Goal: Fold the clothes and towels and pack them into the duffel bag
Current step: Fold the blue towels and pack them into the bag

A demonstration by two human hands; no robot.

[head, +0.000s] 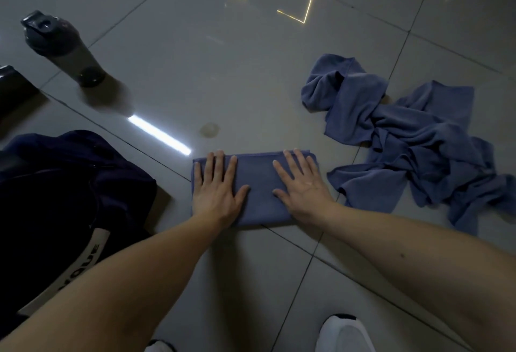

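folded blue-grey cloth towel (259,187): it lies as a flat rectangle on the glossy grey tiled floor (251,72), right in front of me, across a grout line. both my hands are on top of it. my left hand (216,192) lies flat on the towel's left half, fingers straight and slightly spread, fingertips near the far edge. my right hand (304,187) lies on the right half, fingers straight and fanned wider, the outer ones reaching the far right corner. neither hand grips anything; both only rest or press on the cloth. a strip of bare towel shows between them.

to my right, near the folded towel but not touching it, is a heap of crumpled blue-grey cloth (413,139), twisted and spread over the tiles; i cannot tell how many pieces are in it.

to my left sits the dark navy fabric duffel bag (69,184), slumped on the floor, just beside the towel with a gap of tile between. a white strap with dark letters (83,262) runs down its near side, partly hidden by my left forearm.

farther off on the left stands a dark grey plastic bottle with a flip lid (61,47). a dark object (14,86) is cut off at the left edge. a bright strip of reflected light (159,135) lies on the tile between bottle and towel. the toe of my white shoe (344,335) shows at the bottom.
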